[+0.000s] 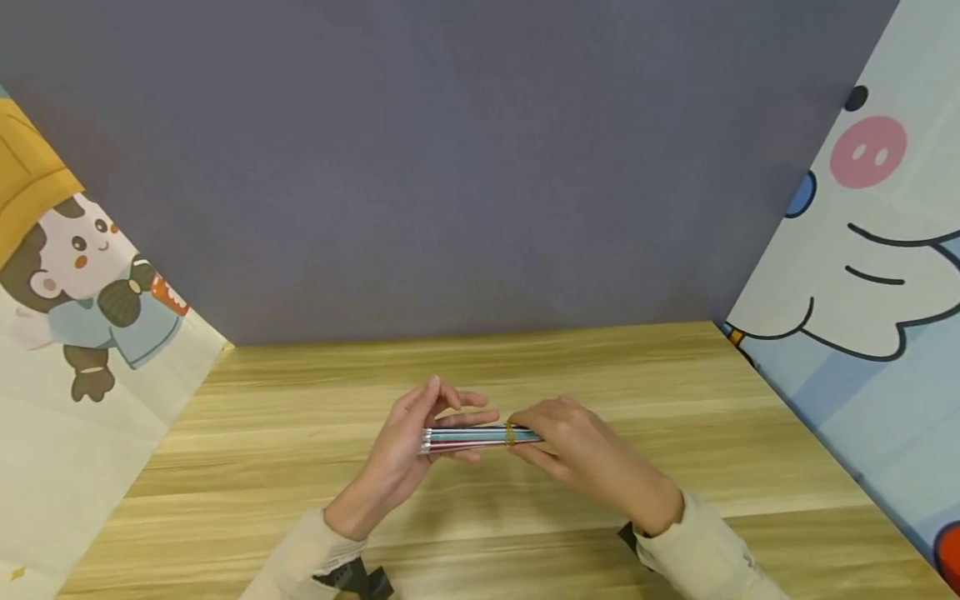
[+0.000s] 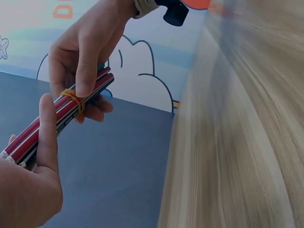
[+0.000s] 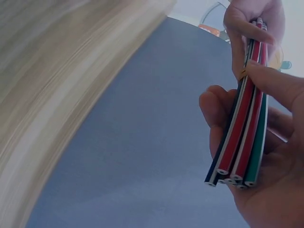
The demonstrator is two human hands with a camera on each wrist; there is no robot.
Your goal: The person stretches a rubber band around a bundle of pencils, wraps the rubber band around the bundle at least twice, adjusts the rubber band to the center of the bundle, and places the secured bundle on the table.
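A bundle of pencils (image 1: 467, 437) in red, teal and dark colours with pale stripes lies level between the two hands, above the table. Yellow rubber bands (image 2: 72, 100) wrap its right part. My right hand (image 1: 581, 443) pinches the bundle at the bands, thumb on one side and fingers on the other. At the other end, my left hand (image 1: 400, 447) has its palm at the silvery pencil tips, with thumb and fingers mostly straight beside the bundle. Flat, unsharpened pencil ends (image 3: 232, 179) show in the right wrist view, close to the right palm.
Beneath the hands is a wood-grain table (image 1: 300, 392). A grey panel (image 1: 465, 167) stands along its back edge. Cartoon-printed sheets flank it, a left sheet (image 1: 45, 417) and a right sheet (image 1: 825, 375). Dark wrist devices (image 1: 356, 577) show near the cuffs.
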